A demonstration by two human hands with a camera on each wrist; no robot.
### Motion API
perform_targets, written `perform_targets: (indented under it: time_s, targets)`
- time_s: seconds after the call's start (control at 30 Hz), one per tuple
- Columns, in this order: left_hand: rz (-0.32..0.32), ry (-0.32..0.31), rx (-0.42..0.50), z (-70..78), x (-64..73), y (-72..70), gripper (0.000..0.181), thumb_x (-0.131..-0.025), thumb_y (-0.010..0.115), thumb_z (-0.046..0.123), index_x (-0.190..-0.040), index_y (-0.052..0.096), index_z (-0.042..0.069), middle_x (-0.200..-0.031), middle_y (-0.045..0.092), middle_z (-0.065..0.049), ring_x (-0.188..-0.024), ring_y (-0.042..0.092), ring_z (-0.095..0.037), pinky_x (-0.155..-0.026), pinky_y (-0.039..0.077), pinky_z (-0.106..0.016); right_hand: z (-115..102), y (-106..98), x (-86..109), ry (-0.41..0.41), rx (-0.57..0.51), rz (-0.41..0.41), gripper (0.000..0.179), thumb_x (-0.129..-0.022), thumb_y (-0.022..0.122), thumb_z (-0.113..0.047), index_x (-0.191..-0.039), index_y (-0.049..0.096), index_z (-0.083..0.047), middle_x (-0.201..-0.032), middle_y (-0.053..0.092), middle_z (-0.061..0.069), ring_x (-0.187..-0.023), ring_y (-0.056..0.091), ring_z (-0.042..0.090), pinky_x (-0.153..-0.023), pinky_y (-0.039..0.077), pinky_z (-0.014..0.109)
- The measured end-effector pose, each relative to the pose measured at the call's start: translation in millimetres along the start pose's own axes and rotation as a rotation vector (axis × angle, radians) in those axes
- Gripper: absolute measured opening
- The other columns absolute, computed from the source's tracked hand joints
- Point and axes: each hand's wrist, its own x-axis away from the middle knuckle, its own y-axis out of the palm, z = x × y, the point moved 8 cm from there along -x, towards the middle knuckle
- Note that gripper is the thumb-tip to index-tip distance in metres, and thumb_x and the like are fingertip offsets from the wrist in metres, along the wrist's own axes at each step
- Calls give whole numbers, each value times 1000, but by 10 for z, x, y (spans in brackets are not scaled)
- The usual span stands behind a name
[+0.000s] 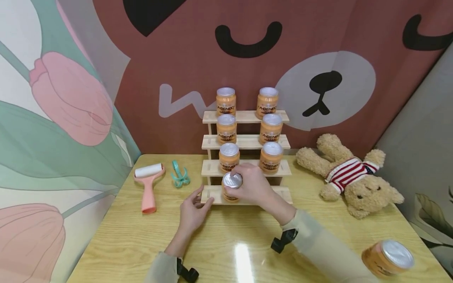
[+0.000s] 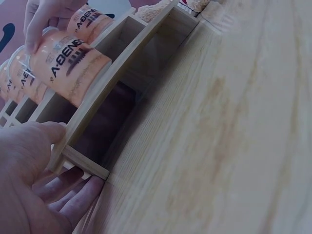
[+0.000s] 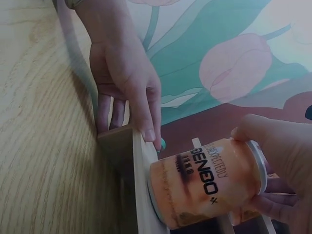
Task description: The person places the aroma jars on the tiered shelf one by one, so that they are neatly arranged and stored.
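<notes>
A tiered wooden display rack stands on the table, several orange cans with silver lids on its steps. My right hand grips one can near its lid, thumb and fingers around the upper part. That can stands upright at the left of the lowest step, its base right at the board. At the left end of the same step, my left hand holds the rack, thumb at the board and the other fingers around the end piece. Directly behind the gripped can is another can one step up.
Left of the rack lie a pink-handled lint roller and a teal claw-shaped clip. A teddy bear in a striped shirt lies to the right. Another orange can stands at the near right. A patterned curtain hangs behind.
</notes>
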Motion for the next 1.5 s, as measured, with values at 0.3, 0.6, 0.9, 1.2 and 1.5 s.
perform_targets:
  time_s: [0.3,0.6,0.9,1.2,1.5]
  targets:
    - [2,2,2,18,5,-11,61,-94,85,23,-148,63,6,-134,71,-24,-100,77,-30,-82,67,-33,130,44,93,168,-168,-88,64,-75,100,-35,-118,62,-6,-116,65,10,-93,73,20,-76,66,34]
    - [0,9,-7,31,-16,-5,61,-94,85,25,-148,62,6,-134,72,-23,-100,77,-30,-83,67,-36,268,120,152,265,-248,-102,81,-76,99,-36,-138,55,-7,-129,66,12,-96,75,21,-81,65,33]
    - [-13,1,-5,40,-15,8,61,-95,84,23,-149,62,5,-126,73,-24,-96,78,-29,-81,67,-33,293,153,179,308,-277,-69,96,-74,101,-34,-148,47,-5,-134,62,17,-95,73,21,-80,65,32]
    - [-12,2,-7,21,-8,-3,60,-95,84,23,-148,62,6,-129,73,-24,-96,78,-30,-81,67,-33,278,193,173,316,-291,-68,100,-74,101,-34,-150,44,-5,-134,60,17,-95,71,19,-80,64,29]
    - [-9,17,3,25,-7,-10,61,-94,84,23,-148,62,5,-132,72,-24,-101,77,-31,-83,67,-34,273,215,173,317,-307,-71,97,-74,100,-37,-149,46,-6,-132,61,16,-98,72,22,-83,65,31]
